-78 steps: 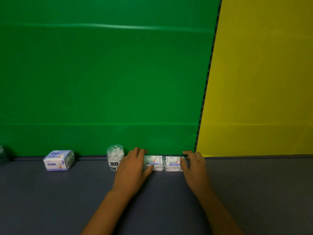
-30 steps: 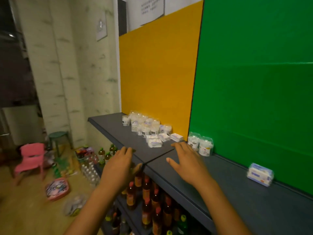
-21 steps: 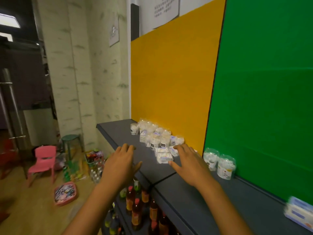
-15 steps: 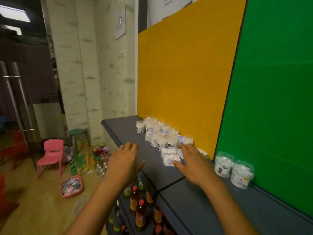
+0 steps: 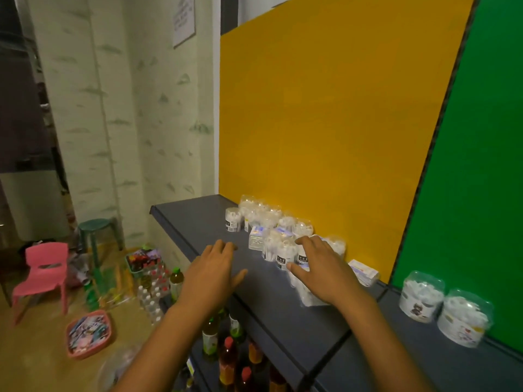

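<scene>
The small flat packs (image 5: 305,293) lie on the dark grey shelf (image 5: 277,318), just in front of a crowd of clear cotton-swab tubs (image 5: 278,250) that stand along the yellow panel (image 5: 325,123). The right hand (image 5: 319,271) hovers over the packs with its fingers spread wide and holds nothing. Whether the palm touches the top pack is hidden. The left hand (image 5: 213,275) is also spread and empty, above bare shelf near the front edge and apart from the goods.

To take the packs cleanly, the right hand should come down from above and pinch their sides with thumb and fingers, taking them together so none slides out. Its fingertips are close to the nearest tubs, which look light and easy to tip, so the lift is best drawn toward the person. The left hand can steady the near side. Drink bottles (image 5: 226,355) stand below the edge, so nothing should be swept forward.
</scene>
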Demonstrator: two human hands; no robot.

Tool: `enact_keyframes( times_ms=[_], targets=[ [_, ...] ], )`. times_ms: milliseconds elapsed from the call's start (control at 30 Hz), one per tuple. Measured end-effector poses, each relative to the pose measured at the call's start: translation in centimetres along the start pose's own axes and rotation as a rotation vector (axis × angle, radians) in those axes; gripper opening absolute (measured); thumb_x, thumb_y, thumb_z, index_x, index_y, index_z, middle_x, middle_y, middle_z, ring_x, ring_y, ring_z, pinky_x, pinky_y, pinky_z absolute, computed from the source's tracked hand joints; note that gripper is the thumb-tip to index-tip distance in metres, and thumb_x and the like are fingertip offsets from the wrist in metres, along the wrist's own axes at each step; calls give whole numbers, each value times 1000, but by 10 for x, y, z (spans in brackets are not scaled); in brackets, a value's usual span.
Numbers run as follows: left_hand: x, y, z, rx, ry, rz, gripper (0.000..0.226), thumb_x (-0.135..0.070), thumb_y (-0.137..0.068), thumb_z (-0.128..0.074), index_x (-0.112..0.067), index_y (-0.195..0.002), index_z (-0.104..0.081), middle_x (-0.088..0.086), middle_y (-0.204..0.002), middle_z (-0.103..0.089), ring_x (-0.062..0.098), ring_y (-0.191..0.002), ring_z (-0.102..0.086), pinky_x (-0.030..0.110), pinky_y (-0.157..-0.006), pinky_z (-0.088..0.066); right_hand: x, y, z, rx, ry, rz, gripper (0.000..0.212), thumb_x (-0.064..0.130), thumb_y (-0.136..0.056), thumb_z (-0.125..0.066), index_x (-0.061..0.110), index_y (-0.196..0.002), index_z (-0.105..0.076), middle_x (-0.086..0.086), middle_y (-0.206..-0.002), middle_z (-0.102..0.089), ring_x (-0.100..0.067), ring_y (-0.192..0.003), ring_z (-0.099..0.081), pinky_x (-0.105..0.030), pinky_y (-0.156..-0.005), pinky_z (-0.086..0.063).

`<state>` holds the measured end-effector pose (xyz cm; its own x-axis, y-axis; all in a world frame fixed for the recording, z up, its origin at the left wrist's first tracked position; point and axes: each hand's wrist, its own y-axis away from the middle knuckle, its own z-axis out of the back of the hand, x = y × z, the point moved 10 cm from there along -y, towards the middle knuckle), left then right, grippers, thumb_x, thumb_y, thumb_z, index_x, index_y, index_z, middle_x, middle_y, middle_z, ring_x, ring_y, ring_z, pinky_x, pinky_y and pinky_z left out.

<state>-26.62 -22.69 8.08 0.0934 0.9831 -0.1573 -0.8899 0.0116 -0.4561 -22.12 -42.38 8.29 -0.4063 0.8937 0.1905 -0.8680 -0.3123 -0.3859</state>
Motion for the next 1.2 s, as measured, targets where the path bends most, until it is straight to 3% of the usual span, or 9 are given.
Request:
enact_keyframes(
  times_ms=[233,533,800,1033,1200],
  targets=[
    [43,-62,-19,27,96,-150,54,-52,-91,-49,-25,-137,-37,-2,-134,-45,19,-120,-46,34,-92,-47,11,-39,-18,-52,6,-187,52,51,-95,-50,28,-140,-36,2,-143,-42,-19,-127,-45,-34,-95,-44],
    [40,-104,-74,129,276,-308,50,-47,-91,-54,-26,-134,-39,-2,-136,-45,18,-122,-48,36,-90,-50,-8,-49,-44,-121,-29,-371,49,45,-94,-55,29,-138,-40,2,-143,-43,-19,-127,-46,-36,-97,-45],
    [26,-148,-107,101,364,-373,47,-42,-90,-56,-29,-132,-41,-6,-133,-45,17,-119,-50,35,-85,-51,-27,-78,-59,-233,-88,-400,39,44,-96,-50,31,-133,-44,6,-138,-45,-15,-122,-48,-32,-96,-44],
    [7,-172,-144,125,520,-455,48,-48,-86,-61,-33,-129,-45,-9,-129,-44,12,-115,-49,28,-86,-50,-47,-75,-79,-333,-160,-518,38,39,-98,-51,25,-133,-49,3,-137,-48,-14,-124,-46,-32,-106,-40],
    [3,-182,-162,89,623,-462,52,-56,-80,-63,-33,-124,-50,-9,-125,-46,8,-111,-47,26,-88,-48,-48,-72,-76,-466,-153,-523,31,37,-98,-51,26,-126,-51,5,-128,-51,-8,-117,-46,-28,-99,-43]
  ],
)
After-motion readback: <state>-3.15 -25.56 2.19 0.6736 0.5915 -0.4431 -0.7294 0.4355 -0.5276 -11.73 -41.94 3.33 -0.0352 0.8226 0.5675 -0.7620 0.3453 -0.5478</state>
